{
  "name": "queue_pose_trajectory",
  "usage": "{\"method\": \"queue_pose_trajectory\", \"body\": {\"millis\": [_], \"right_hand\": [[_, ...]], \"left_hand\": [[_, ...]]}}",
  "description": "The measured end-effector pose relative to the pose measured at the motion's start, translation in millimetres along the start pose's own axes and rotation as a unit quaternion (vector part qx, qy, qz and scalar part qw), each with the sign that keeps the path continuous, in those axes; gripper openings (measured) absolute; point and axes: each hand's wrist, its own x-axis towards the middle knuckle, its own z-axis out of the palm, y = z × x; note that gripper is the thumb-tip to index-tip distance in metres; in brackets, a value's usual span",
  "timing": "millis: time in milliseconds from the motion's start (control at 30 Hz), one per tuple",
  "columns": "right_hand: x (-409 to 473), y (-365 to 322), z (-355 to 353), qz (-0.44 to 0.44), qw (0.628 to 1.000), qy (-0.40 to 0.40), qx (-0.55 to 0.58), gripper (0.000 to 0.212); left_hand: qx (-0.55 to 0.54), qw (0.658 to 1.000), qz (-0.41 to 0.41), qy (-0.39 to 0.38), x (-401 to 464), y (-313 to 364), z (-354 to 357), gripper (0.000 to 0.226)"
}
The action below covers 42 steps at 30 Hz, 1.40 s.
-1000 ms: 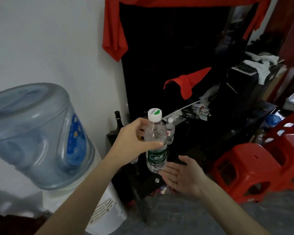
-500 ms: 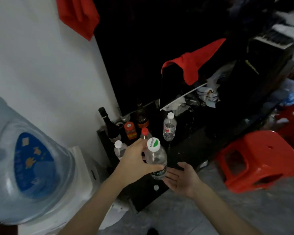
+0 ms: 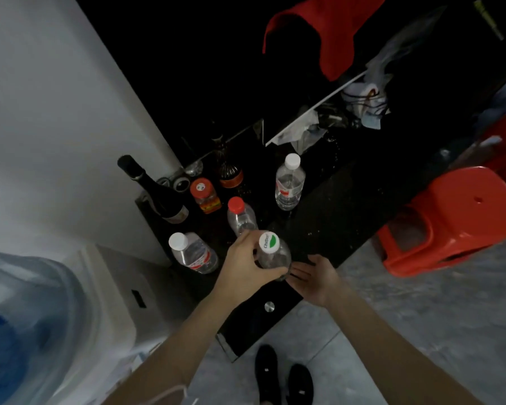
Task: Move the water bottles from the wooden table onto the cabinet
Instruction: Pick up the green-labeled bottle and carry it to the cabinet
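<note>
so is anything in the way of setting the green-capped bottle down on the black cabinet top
Nothing visible blocks it. The left hand holds the clear green-capped water bottle over the near edge of the black cabinet top, where the surface is bare. The red-capped clear bottle stands just behind, and the open right hand waits beside it.

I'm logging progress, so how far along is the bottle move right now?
Done: three water bottles, two white-capped and one red-capped, already stand on the black cabinet. In hand: the left hand grips a green-capped bottle above it, the right hand open beside. Left: setting it down; the wooden table isn't visible.
</note>
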Motion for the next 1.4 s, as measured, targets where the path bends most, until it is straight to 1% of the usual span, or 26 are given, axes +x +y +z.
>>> {"method": "queue_pose_trajectory", "body": {"millis": [133,267,333,467,567,667,733,833,867,933,1033,1100,1167,1233,1333,1367,1400], "right_hand": [[9,-1,-4,0.001,1.0,0.014,-0.028,0.05],[12,-4,-9,0.007,0.997,0.014,-0.072,0.054],[11,-5,-13,0.006,0.997,0.008,-0.077,0.053],[7,-5,-20,-0.004,0.996,-0.005,-0.089,0.052],[1,-8,-25,-0.014,0.994,-0.013,-0.107,0.051],[-12,-10,-25,-0.025,0.991,-0.029,-0.131,0.051],[-23,-13,-23,-0.038,0.987,-0.034,-0.153,0.049],[-41,-18,-20,-0.063,0.976,-0.037,-0.203,0.045],[-48,-19,-19,-0.074,0.971,-0.038,-0.223,0.044],[-61,-21,-19,-0.108,0.956,-0.037,-0.269,0.043],[-86,-21,-15,-0.173,0.923,-0.03,-0.343,0.039],[-105,-19,-10,-0.232,0.9,-0.038,-0.367,0.027],[-129,-15,-2,-0.294,0.864,-0.041,-0.407,0.012],[-152,-7,7,-0.364,0.802,-0.04,-0.472,0.014],[-186,14,22,-0.448,0.688,-0.053,-0.569,0.048],[-195,23,27,-0.468,0.653,-0.065,-0.592,0.052],[-202,31,32,-0.487,0.617,-0.075,-0.613,0.051]], "left_hand": [[0.015,1.0,-0.006,-0.027,9,-6,12,0.065],[0.031,0.998,-0.012,-0.045,13,-9,24,0.058],[0.039,0.998,-0.018,-0.051,12,-12,29,0.059],[0.023,0.999,-0.025,-0.04,7,-12,35,0.062],[0.03,0.997,-0.039,-0.062,6,-8,35,0.062],[0.044,0.994,-0.069,-0.076,1,-4,31,0.065],[0.069,0.988,-0.094,-0.102,-2,1,24,0.078],[0.156,0.961,-0.139,-0.18,-7,13,11,0.117],[0.187,0.951,-0.156,-0.191,-11,19,6,0.124],[0.244,0.937,-0.172,-0.18,-23,29,-5,0.124],[0.335,0.923,-0.145,-0.119,-50,44,-21,0.11],[0.36,0.92,-0.134,-0.074,-69,54,-32,0.101],[0.371,0.92,-0.127,-0.032,-86,64,-43,0.094],[0.382,0.917,-0.115,0.014,-102,72,-55,0.089],[0.401,0.907,-0.101,0.083,-126,83,-77,0.082],[0.408,0.902,-0.097,0.106,-134,87,-84,0.08],[0.416,0.896,-0.093,0.125,-144,91,-90,0.079]]}}
